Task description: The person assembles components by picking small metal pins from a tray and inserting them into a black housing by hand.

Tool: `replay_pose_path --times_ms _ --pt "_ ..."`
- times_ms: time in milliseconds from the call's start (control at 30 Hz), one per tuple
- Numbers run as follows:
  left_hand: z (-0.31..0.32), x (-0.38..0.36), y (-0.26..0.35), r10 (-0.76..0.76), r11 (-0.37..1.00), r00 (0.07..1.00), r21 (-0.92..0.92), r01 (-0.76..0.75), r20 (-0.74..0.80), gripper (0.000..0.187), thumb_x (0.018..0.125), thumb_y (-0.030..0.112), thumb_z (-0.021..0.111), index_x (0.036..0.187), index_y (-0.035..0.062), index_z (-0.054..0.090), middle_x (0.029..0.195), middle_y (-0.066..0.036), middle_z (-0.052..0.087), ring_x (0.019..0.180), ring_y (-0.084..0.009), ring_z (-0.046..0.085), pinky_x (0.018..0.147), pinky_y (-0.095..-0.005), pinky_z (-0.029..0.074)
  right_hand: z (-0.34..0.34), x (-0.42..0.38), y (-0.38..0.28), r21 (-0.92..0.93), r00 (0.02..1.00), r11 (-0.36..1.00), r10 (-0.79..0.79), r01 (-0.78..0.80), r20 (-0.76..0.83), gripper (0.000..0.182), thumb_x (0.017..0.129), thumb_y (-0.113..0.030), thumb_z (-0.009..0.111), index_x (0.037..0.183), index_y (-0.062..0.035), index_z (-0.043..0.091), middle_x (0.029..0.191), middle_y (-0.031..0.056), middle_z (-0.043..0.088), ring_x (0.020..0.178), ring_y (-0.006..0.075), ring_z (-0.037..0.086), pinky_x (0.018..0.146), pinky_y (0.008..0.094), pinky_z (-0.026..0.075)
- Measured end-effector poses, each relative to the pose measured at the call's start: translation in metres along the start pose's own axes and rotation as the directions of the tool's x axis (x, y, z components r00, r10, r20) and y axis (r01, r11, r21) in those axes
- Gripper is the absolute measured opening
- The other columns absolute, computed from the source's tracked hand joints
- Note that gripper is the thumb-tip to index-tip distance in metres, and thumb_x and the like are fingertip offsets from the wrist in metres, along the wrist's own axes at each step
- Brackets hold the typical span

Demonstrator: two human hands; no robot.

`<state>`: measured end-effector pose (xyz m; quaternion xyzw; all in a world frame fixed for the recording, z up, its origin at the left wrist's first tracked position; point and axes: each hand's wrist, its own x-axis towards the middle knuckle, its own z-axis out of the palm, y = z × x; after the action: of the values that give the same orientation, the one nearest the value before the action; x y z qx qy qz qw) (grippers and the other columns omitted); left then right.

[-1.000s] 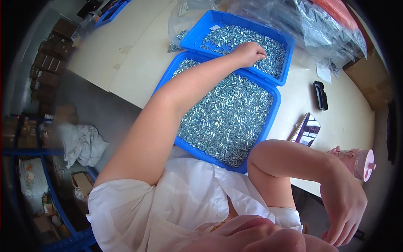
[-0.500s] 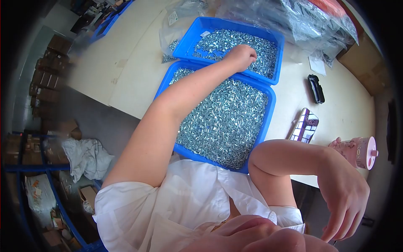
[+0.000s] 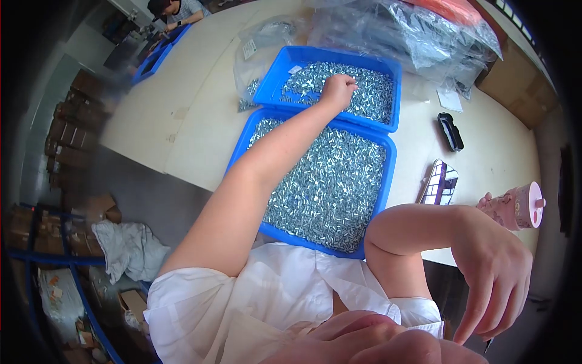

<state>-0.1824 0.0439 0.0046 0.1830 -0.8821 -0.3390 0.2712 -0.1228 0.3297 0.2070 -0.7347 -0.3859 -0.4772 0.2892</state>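
My left hand [image 3: 339, 92] reaches over the far blue tray [image 3: 393, 115], its fingers curled together just above a heap of small shiny metal pins [image 3: 373, 91]. Whatever is between those fingertips is too small to make out. Under my left forearm lies the near blue tray [image 3: 391, 176], filled with the same kind of small metal pieces [image 3: 327, 188]. On the right, my bent arm crosses the table's near edge and my right hand [image 3: 494, 273] hangs with fingers stretched downward, slightly apart. A thin dark tip shows below its fingertips.
A phone [image 3: 439, 182], a black open case [image 3: 450, 132] and a pink cup [image 3: 515, 206] stand to the right. Clear plastic bags [image 3: 400, 42] lie behind the trays, beside a cardboard box [image 3: 515, 91]. At the far left a person [image 3: 182, 12] sits near blue bins [image 3: 160, 54].
The view has shifted, so the trays sit lower and a person shows at the far left. My left hand stays over the far tray, a little further left; the right hand hangs much as before.
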Motion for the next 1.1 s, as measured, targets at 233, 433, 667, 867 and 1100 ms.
replay_pose_path --times_ms 233,433,667,867,1100 --pt "0.002 0.009 -0.016 -0.205 0.956 0.977 -0.203 0.212 0.055 0.016 0.067 0.017 0.073 0.071 0.0036 0.065 0.065 -0.004 0.06 0.061 -0.0124 0.053 0.058 -0.0276 0.042 -0.009 0.002 0.011 -0.166 0.978 0.97 0.154 -0.176 -0.138 0.025 0.081 0.001 0.041 0.073 0.0059 0.064 0.073 0.0182 0.061 0.062 0.0257 0.06 0.072 0.0457 0.053" --pt "-0.014 0.019 -0.029 -0.436 0.544 0.815 -0.609 0.577 0.383 0.023 0.084 0.029 0.058 0.076 0.0072 0.058 0.061 -0.001 0.05 0.046 -0.0101 0.041 0.042 -0.0265 0.033 -0.017 0.008 0.033 -0.25 0.932 0.949 0.099 -0.194 -0.348 0.011 0.067 0.005 0.053 0.062 0.0042 0.062 0.059 0.0138 0.057 0.047 0.0196 0.053 0.06 0.0405 0.055" --pt "-0.074 0.019 -0.022 -0.254 -0.088 0.683 -0.72 0.689 0.685 0.023 0.085 0.029 0.056 0.073 0.0144 0.042 0.054 0.006 0.031 0.043 -0.0046 0.026 0.036 -0.0183 0.019 -0.071 -0.042 0.045 -0.473 0.652 0.747 -0.07 -0.468 -0.755 0.018 0.085 -0.025 0.056 0.098 -0.0133 0.059 0.064 -0.002 0.046 0.059 0.0081 0.039 0.065 0.0278 0.04" --pt "-0.137 -0.057 -0.028 -0.131 -0.045 0.688 -0.698 0.715 0.713 0.016 0.084 0.022 0.058 0.081 0.0087 0.05 0.063 0.003 0.041 0.047 -0.0033 0.033 0.036 -0.0161 0.023 -0.093 -0.131 0.077 -0.043 -0.057 0.279 -0.341 -0.959 -0.938 0.016 0.079 -0.014 0.064 0.089 -0.0009 0.062 0.07 0.0001 0.057 0.061 0.0074 0.051 0.058 0.0194 0.04" --pt "-0.144 -0.1 -0.048 -0.168 -0.177 0.677 -0.697 0.695 0.717 0.02 0.088 0.009 0.047 0.102 -0.0041 0.052 0.074 -0.001 0.047 0.057 -0.0051 0.039 0.046 -0.0163 0.033 -0.094 -0.184 0.107 0.297 -0.275 -0.076 -0.213 -0.952 -0.937 0.017 0.08 -0.015 0.063 0.088 -0.0002 0.062 0.067 -0.0027 0.054 0.061 0.003 0.044 0.051 0.0181 0.034"
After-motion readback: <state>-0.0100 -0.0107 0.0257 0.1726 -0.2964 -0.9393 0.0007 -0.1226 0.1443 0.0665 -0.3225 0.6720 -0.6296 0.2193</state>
